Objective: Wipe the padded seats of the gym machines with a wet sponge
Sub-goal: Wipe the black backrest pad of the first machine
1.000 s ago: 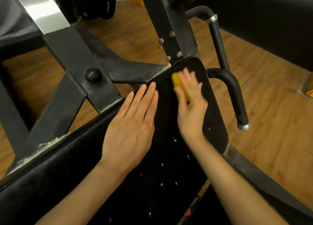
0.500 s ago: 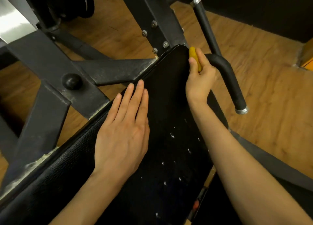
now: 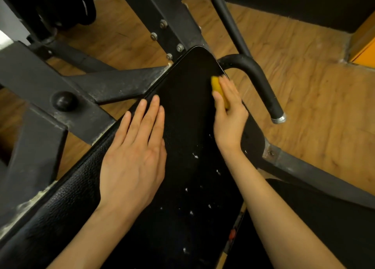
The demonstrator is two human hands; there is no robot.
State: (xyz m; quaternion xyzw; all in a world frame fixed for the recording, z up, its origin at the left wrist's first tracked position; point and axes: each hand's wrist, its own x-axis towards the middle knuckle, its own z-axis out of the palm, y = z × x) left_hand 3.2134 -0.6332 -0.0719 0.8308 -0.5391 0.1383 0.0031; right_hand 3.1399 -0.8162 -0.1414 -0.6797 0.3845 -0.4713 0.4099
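A long black padded seat (image 3: 186, 110) runs from the bottom left up to a rounded far end. White droplets or flecks dot its near half. My right hand (image 3: 230, 114) grips a yellow sponge (image 3: 218, 89) and presses it against the pad's right edge, a little below the far corner. My left hand (image 3: 136, 157) lies flat on the pad's left side, fingers straight and together, holding nothing.
A black handle bar (image 3: 261, 84) with a metal end cap curves out just right of the sponge. Dark steel frame beams (image 3: 113, 82) with bolts and a round knob (image 3: 64, 100) flank the pad's left. Wooden floor (image 3: 304, 98) lies beyond, with weight plates (image 3: 81, 7) at top left.
My right hand carried the sponge from the pad's far middle up to its top right corner, then back down along the right edge. My left hand stayed flat on the pad.
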